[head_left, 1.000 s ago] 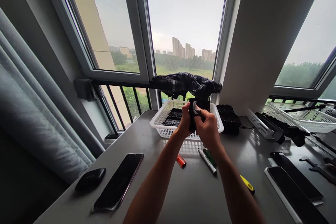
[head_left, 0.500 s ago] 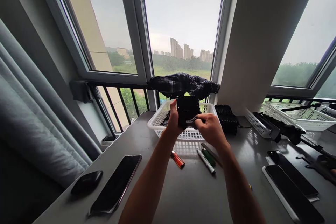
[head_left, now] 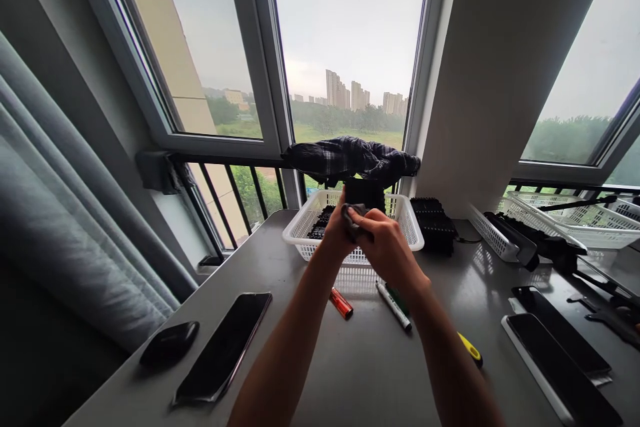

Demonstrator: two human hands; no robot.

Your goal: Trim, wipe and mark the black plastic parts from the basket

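My left hand (head_left: 338,233) grips a flat black plastic piece (head_left: 364,192) with a notched edge, held up over the near side of a white plastic basket (head_left: 300,240). Bunched in the fingers of my right hand (head_left: 387,243) is a small grey cloth (head_left: 353,215), against the lower part of the piece and close to my left thumb. Both hands hide much of the piece's lower half. Inside the basket lie more black pieces (head_left: 320,221), partly covered by my left hand.
Near my forearms lie a red lighter (head_left: 342,303), a white marker (head_left: 394,307) and a yellow-handled tool (head_left: 470,349). A phone (head_left: 225,347) and a mouse (head_left: 170,343) are at left. Stacked black pieces (head_left: 433,223) stand right of the basket; two more phones (head_left: 560,367) lie farther right.
My right hand and the cloth have moved left across the piece, up to my left thumb. The piece has turned somewhat, and the yellow-handled tool now shows more beside my right forearm.
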